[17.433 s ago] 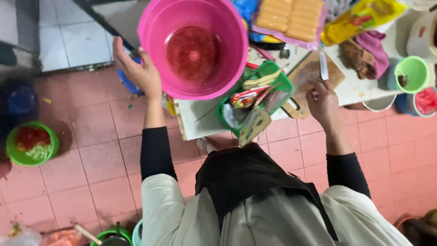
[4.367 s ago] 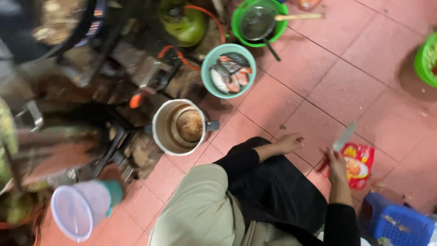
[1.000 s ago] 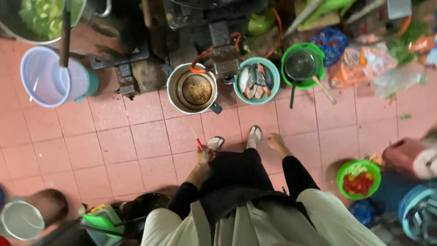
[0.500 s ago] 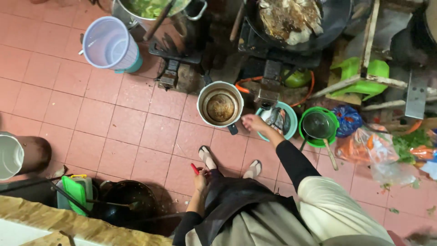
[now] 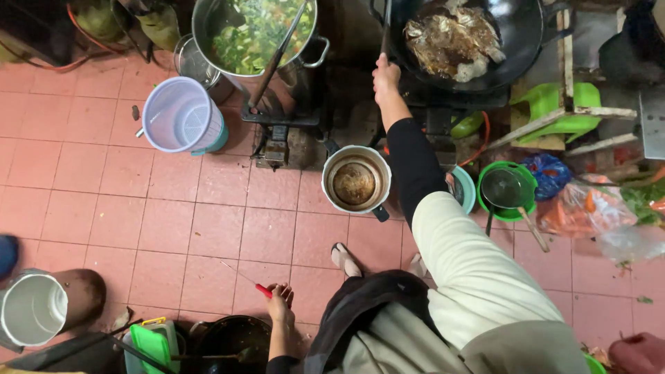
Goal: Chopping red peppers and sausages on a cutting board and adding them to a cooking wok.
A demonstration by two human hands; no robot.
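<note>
Since half a second ago, right hand (image 5: 386,75) has risen, fingers closed round the wok utensil handle (image 5: 385,31); left hand (image 5: 280,303) grips a red-handled knife (image 5: 247,280); steady strokes suit the fish (image 5: 451,40).

Single head-worn view, looking steeply down from standing height — tiled floor (image 5: 104,194), stove edge probably farthest

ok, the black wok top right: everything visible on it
The wok is a wide, round, dark pan, metal by the look, sitting level on a burner stand at the top of the view. It holds browned fried fish, whole or in large pieces. Part of its rim is cut off by the frame edge. The right hand grips a thin dark utensil handle that reaches up beside its left rim; whether the tip touches the fish cannot be told.
</note>
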